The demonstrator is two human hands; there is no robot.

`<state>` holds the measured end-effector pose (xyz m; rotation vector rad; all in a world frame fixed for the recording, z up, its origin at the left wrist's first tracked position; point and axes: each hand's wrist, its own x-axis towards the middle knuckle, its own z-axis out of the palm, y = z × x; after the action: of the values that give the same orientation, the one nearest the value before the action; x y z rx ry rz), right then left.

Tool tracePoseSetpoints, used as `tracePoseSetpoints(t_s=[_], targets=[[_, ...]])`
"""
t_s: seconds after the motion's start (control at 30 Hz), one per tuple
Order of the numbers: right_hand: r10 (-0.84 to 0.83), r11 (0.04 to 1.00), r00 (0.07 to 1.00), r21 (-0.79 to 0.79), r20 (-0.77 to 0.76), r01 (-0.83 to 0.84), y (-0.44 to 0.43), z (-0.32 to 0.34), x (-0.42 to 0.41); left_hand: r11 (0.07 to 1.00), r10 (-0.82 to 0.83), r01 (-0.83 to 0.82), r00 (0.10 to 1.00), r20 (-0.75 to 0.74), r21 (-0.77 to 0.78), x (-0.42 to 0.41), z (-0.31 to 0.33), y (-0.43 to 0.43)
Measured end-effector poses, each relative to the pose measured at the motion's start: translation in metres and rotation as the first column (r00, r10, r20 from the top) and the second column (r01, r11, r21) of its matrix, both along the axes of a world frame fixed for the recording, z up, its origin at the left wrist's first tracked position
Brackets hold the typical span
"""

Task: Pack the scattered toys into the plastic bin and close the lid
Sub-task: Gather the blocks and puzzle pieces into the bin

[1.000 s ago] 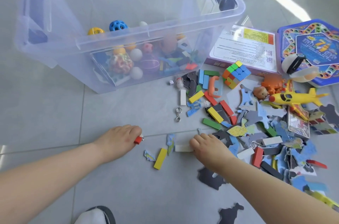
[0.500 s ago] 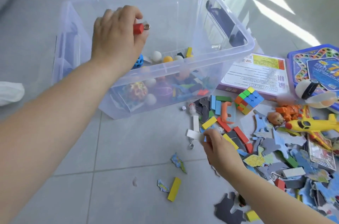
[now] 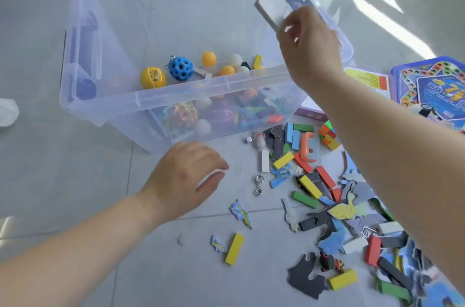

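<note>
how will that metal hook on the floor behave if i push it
The hook looks like thin bent wire, so probably stiff and light. It lies flat on smooth tile, so it would likely slide, not roll. Its low profile may make pinching it fiddly.

A clear plastic storage bin [image 3: 105, 103] stands open on the pale tiled floor [image 3: 75, 181]. Inside lie a yellow ball [image 3: 152, 77], a blue perforated ball [image 3: 181, 68], orange and white table-tennis balls and a jumble of coloured pieces. The right hand [image 3: 308, 51] is raised above the bin's right rim, its fingers pinching a flat white block [image 3: 268, 11]. The left hand [image 3: 187, 177] hovers low over the floor just in front of the bin, fingers curled. To the right spreads a heap of coloured wooden blocks, puzzle pieces, a metal hook [image 3: 258, 185] and a small white die [image 3: 249, 140].
</note>
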<state>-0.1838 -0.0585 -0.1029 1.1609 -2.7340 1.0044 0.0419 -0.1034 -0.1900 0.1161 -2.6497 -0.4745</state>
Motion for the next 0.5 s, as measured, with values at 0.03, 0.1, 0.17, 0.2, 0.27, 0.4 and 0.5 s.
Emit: tracePoseSetpoints(t_s=[0.03,0.1,0.17,0.2,0.27,0.4,0.5], targets=[[-0.034,0.996,0.995,0.09,0.098,0.025,-0.006,-0.001,-0.005,0.999,-0.003,0.0,0.997,0.081,0.038,0.003,-0.011,0.004],[-0.051,0.959,0.983,0.282,0.178,-0.001,-0.015,0.002,-0.013,0.998,0.002,-0.014,0.974,0.226,0.054,0.012,-0.033,0.012],[-0.006,0.924,0.982,0.377,0.189,-0.067,-0.018,0.008,-0.016,0.999,-0.001,-0.014,0.928,0.373,0.038,0.022,-0.053,0.024],[0.02,0.929,0.981,0.358,0.194,-0.09,-0.018,0.012,-0.016,0.999,-0.006,-0.014,0.902,0.432,0.042,0.026,-0.061,0.032],[0.016,0.969,0.978,0.237,0.208,-0.066,-0.012,0.014,-0.017,0.998,-0.025,-0.003,0.871,0.491,0.056,0.034,-0.075,0.048],[-0.044,0.977,0.995,-0.205,0.086,0.061,0.025,-0.007,-0.006,0.996,-0.088,0.063,0.824,0.56,0.065,0.045,-0.095,0.069],[-0.042,0.976,0.985,-0.217,-0.165,0.006,0.079,-0.052,0.018,0.992,-0.125,0.092,0.785,0.607,0.085,0.041,-0.1,0.068]])
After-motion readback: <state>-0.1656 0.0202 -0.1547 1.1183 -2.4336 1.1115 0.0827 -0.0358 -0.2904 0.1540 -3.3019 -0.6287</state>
